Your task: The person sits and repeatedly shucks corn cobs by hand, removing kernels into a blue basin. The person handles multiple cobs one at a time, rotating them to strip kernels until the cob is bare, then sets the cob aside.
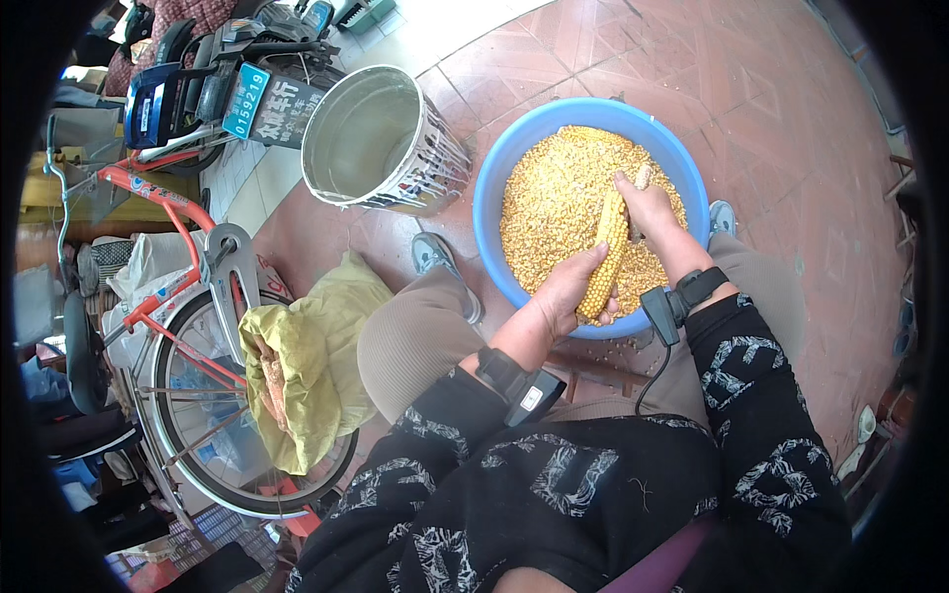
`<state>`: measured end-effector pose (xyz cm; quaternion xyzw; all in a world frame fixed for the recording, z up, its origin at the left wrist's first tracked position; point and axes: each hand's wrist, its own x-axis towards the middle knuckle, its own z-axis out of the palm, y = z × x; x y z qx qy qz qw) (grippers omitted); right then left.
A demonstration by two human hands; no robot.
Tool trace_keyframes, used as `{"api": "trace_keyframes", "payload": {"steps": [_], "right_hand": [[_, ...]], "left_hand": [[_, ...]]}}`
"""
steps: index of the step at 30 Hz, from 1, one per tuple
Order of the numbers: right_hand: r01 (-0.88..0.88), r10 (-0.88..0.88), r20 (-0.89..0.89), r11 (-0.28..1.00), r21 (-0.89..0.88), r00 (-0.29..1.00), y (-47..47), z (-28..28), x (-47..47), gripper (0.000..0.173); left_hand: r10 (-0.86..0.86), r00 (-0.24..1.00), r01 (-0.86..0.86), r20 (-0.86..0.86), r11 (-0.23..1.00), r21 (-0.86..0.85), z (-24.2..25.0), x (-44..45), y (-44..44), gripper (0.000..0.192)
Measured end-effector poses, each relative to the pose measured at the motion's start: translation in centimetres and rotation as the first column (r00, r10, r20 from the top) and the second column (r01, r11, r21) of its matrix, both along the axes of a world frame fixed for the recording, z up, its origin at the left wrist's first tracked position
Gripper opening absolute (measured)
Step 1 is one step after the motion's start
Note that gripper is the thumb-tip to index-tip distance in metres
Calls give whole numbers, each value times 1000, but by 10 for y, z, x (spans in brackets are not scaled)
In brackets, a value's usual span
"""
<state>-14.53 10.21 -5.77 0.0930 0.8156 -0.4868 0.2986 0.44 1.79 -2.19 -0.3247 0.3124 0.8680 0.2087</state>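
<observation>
An ear of yellow corn (611,248) slants over the heap of loose kernels (549,196). My left hand (567,285) grips its lower end, thumb along the side and fingertips showing beneath. At the upper end, my right hand (651,207) is closed around a pale, stripped corncob (643,176), whose tip sticks out above the fingers; its thumb lies by the top of the ear. The kernels fill much of a round blue plastic basin (485,222) on the floor between my feet. What looks like another ear (591,133) lies at the basin's far side.
A paint-streaked white bucket (437,170) stands left of the basin. A yellow woven sack (337,304) with its mouth spread, cobs (270,382) showing inside, leans near a red bicycle (167,196). Behind stands a two-wheeler (230,44) with a plate. Tiled floor (771,148) extends right.
</observation>
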Motion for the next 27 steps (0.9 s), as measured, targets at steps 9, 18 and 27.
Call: {"api": "trace_keyframes", "payload": {"steps": [9,18,27], "right_hand": [[-48,60,76,988,-145,995,6,-4,-6,50],[210,183,441,680,-702,879,6,17,-2,35],[284,-4,408,724,-628,913,-1,20,5,26]], "left_hand": [[-54,999,45,-6,891,-452,3,-2,3,32],[-44,990,18,-131,980,-199,5,-1,-2,35],[-76,991,58,-112,985,-161,9,-11,8,21]]}}
